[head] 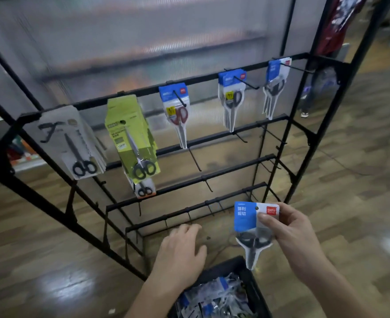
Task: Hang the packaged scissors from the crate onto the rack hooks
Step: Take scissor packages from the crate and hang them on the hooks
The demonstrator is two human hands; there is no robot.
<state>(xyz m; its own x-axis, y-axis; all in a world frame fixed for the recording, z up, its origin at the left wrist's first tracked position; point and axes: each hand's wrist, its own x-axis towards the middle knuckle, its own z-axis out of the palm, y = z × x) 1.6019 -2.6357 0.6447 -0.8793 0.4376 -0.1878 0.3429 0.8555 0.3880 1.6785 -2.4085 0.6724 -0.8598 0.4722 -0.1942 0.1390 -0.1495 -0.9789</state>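
Observation:
My right hand [290, 235] grips a blue-and-white packaged scissors [249, 228] by its top right corner and holds it upright above the black crate [256, 288]. Several more packs lie in the crate. My left hand [181, 251] hovers empty, fingers spread, over the crate's left side. The black wire rack [212, 136] stands in front. Its top bar carries a white pack [72, 143], a green pack [132, 138], a red-handled pack [176, 111] and two stacks of black-handled blue packs [231, 97] [274, 86].
The lower bars of the rack carry bare hooks [195, 160]. A small pack [144, 189] hangs under the green one. A ribbed translucent panel stands behind the rack. The floor is wood. A person's legs [308, 97] show at the far right.

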